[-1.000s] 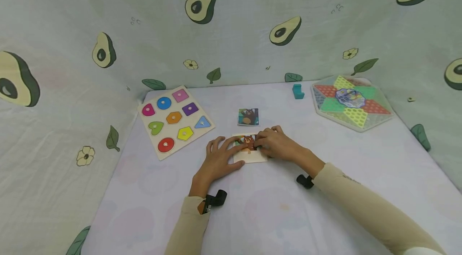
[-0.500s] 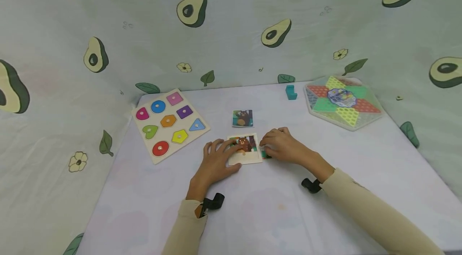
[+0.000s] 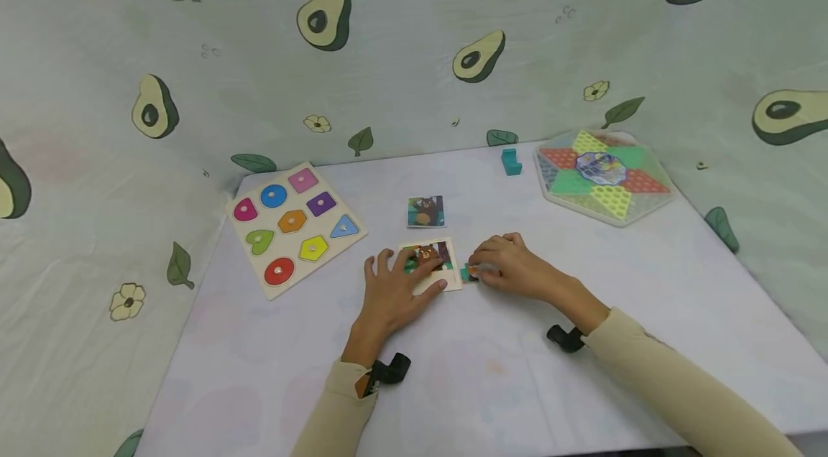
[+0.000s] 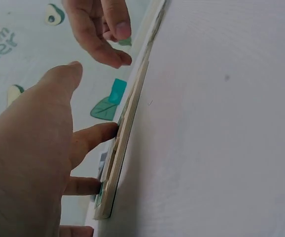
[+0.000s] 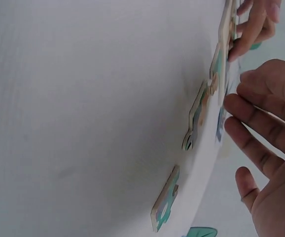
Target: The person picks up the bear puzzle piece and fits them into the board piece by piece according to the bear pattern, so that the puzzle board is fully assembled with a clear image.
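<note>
My left hand [image 3: 391, 295] lies with spread fingers on a small pale wooden jigsaw tray [image 3: 455, 266]. Bear picture pieces fill its upper part, and the fingertips press on them. Just right of the tray, my right hand [image 3: 511, 266] hovers low over loose jigsaw pieces [image 3: 465, 274], its fingers loosely bent. In the left wrist view a gap shows between its thumb and fingertips, with nothing in it. The right wrist view shows one loose piece [image 5: 196, 116] close by the fingers and another piece [image 5: 164, 200] farther along the table.
Behind the tray lies a square bear picture [image 3: 425, 211]. A wooden shape board [image 3: 248, 263] with colourful knobbed pieces is at the left. At the back right are a teal L-shaped block [image 3: 512, 164] and a hexagonal star-patterned game board [image 3: 582, 207]. Avocado-print cloth hangs behind.
My right hand has drawn back from the tray to the right, uncovering the tray's right edge and a piece beside it. The left hand stays on the tray. The head view has shifted slightly.
</note>
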The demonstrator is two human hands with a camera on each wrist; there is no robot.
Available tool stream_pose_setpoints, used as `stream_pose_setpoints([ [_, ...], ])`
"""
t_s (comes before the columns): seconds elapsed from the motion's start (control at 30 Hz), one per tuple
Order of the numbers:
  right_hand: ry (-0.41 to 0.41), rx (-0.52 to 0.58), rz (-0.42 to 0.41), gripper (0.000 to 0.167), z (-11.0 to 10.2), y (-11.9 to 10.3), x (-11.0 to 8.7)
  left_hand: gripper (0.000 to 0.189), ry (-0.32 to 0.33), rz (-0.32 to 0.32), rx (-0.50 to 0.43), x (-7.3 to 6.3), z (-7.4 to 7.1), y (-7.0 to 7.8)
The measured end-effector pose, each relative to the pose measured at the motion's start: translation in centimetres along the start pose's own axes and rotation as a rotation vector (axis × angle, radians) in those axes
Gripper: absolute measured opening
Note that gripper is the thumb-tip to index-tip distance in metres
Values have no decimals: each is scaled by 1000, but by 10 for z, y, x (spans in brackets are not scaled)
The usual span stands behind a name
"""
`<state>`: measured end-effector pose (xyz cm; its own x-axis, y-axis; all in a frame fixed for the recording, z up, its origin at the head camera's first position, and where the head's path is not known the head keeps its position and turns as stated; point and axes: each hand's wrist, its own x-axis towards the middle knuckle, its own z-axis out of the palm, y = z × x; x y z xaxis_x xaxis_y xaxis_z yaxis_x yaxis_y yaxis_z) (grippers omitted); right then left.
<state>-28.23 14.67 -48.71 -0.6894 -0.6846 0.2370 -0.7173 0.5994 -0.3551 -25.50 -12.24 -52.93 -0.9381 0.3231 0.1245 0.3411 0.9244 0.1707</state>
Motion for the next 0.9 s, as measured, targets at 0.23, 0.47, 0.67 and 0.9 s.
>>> stream_pose_setpoints([
  [0.23, -49, -29, 34, 30, 6, -3, 2, 68, -56, 5, -14, -3, -5, -6],
  [0.47, -29, -69, 18, 31, 12, 0, 2, 75, -113, 47, -139, -4, -5, -32],
  [0.67, -4, -51, -5, 29, 14, 2, 3, 76, -168, 64, -287, -2, -7, -47],
  [0.9, -19, -100, -21, 25, 14, 4, 6, 78, -186, 71, -323, -3, -9, -49],
])
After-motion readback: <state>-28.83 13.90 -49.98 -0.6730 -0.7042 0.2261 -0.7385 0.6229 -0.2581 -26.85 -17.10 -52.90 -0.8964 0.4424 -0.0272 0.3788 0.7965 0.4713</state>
